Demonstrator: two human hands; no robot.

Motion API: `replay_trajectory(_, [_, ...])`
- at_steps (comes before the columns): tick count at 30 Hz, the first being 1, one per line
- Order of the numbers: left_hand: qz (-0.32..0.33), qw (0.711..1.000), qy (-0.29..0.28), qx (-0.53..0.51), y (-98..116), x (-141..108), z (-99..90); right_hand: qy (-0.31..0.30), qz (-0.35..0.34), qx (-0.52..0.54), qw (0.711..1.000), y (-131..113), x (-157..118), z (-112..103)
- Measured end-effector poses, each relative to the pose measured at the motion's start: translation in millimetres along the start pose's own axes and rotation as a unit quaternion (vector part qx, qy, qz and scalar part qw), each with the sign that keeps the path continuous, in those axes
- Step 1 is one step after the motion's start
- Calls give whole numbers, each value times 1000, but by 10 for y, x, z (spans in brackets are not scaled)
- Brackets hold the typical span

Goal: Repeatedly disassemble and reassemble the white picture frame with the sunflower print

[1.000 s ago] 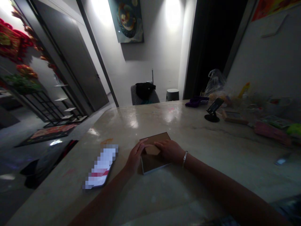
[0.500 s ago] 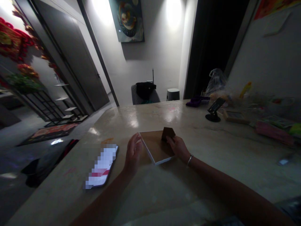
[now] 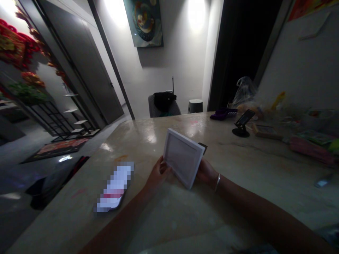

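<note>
A white picture frame (image 3: 182, 157) is tilted up over the table with its pale front turned toward me. My left hand (image 3: 160, 173) grips its lower left edge, thumb in front. At the right side my right hand (image 3: 208, 173) holds the frame from behind, its fingers mostly hidden by it. Part of the brown stand flap (image 3: 203, 147) sticks out past the frame's upper right edge. The back of the frame is out of sight.
A phone (image 3: 115, 187) with a blurred screen lies left of my hands on the marble table (image 3: 169, 225). A black phone stand (image 3: 242, 123), a purple item (image 3: 222, 113), a wooden frame (image 3: 266, 131) and a pink pouch (image 3: 308, 148) sit to the right. A chair (image 3: 164, 106) stands beyond.
The picture frame went from lying brown back up to tilted upright, front toward me. My left hand closed on its edge; my right hand moved from the stand flap's front to behind the frame.
</note>
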State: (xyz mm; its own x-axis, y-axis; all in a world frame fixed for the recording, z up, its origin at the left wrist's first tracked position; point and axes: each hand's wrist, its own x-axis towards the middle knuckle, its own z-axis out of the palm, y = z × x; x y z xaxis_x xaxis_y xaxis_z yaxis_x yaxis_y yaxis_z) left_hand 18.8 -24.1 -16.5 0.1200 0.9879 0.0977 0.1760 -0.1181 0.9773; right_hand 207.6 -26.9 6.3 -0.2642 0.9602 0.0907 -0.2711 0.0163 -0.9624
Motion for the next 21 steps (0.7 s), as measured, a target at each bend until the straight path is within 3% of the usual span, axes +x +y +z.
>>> replay_trajectory(3, [19,1000,5,15,-30,24,-10,-27,87,123,988,-30,-37,21])
replay_trajectory(7, [72,981,73,166,-64,16,-48,-11,100,172,980,-55,-51,16])
replay_trajectory(13, [57,923,-13,380,24,-44,-125,138,109,229,957,-36,69,-191])
replay_trajectory(17, [46,900,-14,434,55,-20,-174,186,65,214,957,-85,153,-441])
replay_trajectory(21, [34,888,-1,459,54,12,-223,198,102,91,971,-79,164,-538])
